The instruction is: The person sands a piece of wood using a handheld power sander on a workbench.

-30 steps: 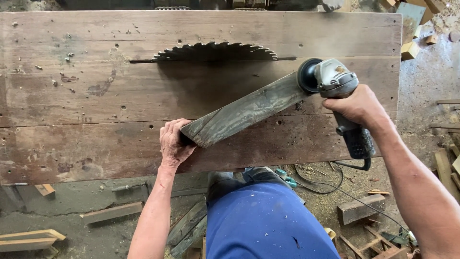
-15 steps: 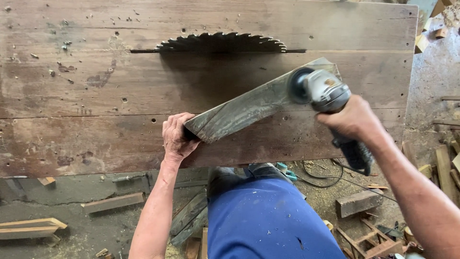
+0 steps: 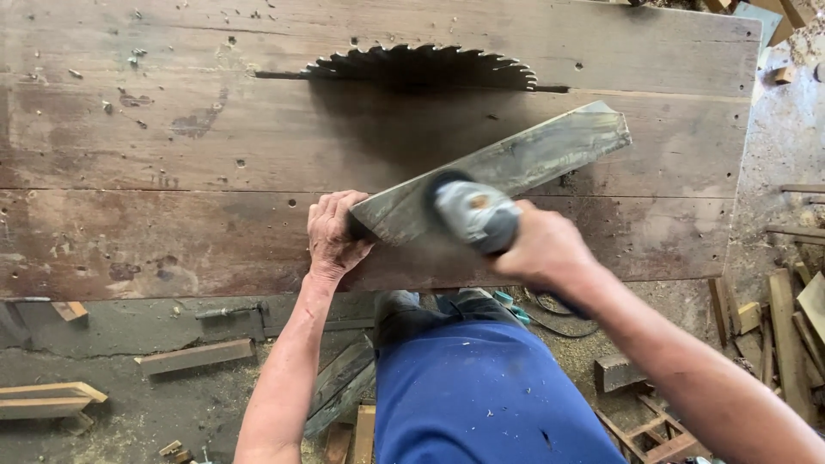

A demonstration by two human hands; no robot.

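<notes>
A grey weathered wooden plank [image 3: 524, 159] lies slanted on the brown wooden saw table [image 3: 172, 155]. My left hand [image 3: 335, 232] grips the plank's near end and presses it down. My right hand [image 3: 541, 249] is closed on a grey angle grinder [image 3: 473, 210]. The grinder's disc rests on the plank close to my left hand. Fine dust hangs just below the grinder.
A toothed circular saw blade [image 3: 421, 64] sticks up through a slot at the table's far side, just behind the plank. Wood offcuts [image 3: 193, 357] and sawdust litter the floor, with scrap boards [image 3: 786, 309] at the right. My blue-clad legs are below the table edge.
My right hand has drawn the grinder along the plank from its far right end toward my left hand. My left hand has kept its hold.
</notes>
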